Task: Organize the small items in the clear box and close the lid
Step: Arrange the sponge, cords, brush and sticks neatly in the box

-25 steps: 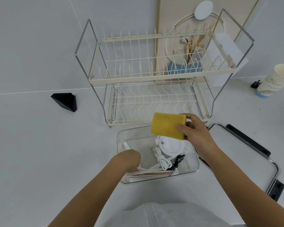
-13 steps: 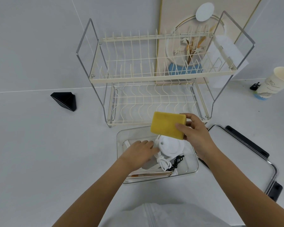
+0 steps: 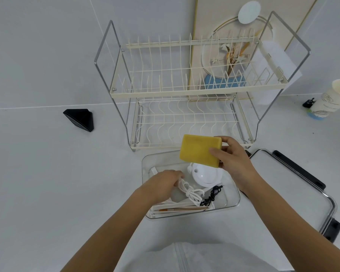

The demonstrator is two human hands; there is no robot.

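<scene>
Holding the yellow sponge (image 3: 200, 150) in your right hand (image 3: 234, 160), fingers pinching its edge, you keep it over the clear box (image 3: 231, 201). Your left hand (image 3: 163, 183) is inside the box, fingers curled on the white cord (image 3: 192, 193). The lid (image 3: 294, 195) lies at 3 o'clock.

No readable text; only illegible print on the paper cup (image 3: 331, 101).

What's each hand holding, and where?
Right hand pinches the yellow sponge by its right end. Left hand is on the white cable; grip unclear.
</scene>
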